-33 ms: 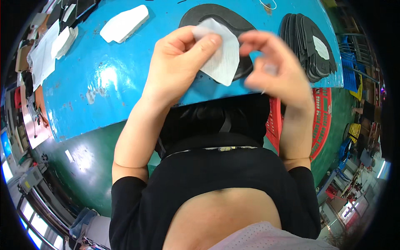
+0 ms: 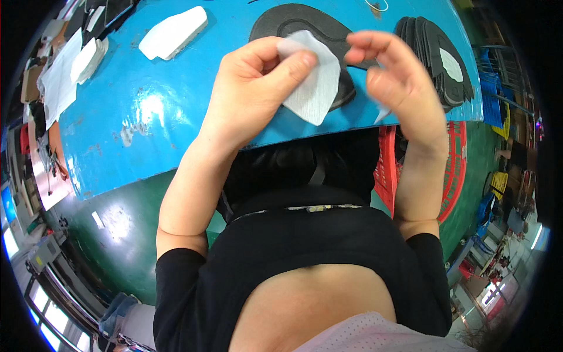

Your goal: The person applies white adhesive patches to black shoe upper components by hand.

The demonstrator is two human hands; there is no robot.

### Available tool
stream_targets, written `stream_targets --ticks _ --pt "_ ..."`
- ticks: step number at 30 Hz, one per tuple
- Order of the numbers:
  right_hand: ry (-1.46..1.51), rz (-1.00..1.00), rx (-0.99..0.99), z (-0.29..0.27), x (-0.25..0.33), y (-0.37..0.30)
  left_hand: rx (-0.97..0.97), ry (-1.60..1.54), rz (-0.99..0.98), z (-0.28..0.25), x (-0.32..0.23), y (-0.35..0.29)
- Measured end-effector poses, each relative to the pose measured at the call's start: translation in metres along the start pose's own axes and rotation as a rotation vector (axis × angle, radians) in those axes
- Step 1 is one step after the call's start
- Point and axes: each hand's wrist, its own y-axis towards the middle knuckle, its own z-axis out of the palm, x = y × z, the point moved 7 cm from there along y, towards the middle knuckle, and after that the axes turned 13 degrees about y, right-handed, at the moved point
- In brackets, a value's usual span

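My left hand (image 2: pixel 252 82) pinches a thin white pointed patch (image 2: pixel 319 88) between thumb and fingers. It hangs over a dark grey flat piece (image 2: pixel 281 19), shaped like an insole, on the blue table. Just right of the patch, my right hand (image 2: pixel 402 82) is raised, its thumb and fingers apart and slightly blurred. Below its thumb shows a small pale scrap (image 2: pixel 382 114); whether the hand touches it I cannot tell.
The blue table (image 2: pixel 176 117) carries a white stack of cut pieces (image 2: pixel 174 33) and smaller white pieces (image 2: pixel 89 60) farther left. To the right stands a stack of dark pieces (image 2: pixel 431 56) with a white patch (image 2: pixel 451 64) on top. A red basket (image 2: pixel 454 170) is below the table edge.
My right hand has moved right and slightly up, away from the white patch, its fingers spreading wider. The patch has shifted slightly down and right in my left hand. The pale scrap sits lower.
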Motion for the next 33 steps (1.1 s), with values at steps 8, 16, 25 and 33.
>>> stream_targets --ticks 8,16,25,33 --pt "-0.764 -0.205 -0.046 0.012 0.001 0.003 0.240 0.284 -0.042 0.014 0.009 -0.026" --pt "-0.629 -0.207 -0.263 -0.001 -0.017 -0.011 0.020 0.577 0.138 -0.014 -0.002 -0.019" --pt "-1.025 -0.173 -0.261 -0.021 -0.021 0.031 0.045 0.876 0.185 -0.008 0.004 0.034" --pt "-1.266 -0.241 -0.295 -0.016 -0.030 0.033 -0.013 1.107 0.294 -0.001 0.003 0.033"
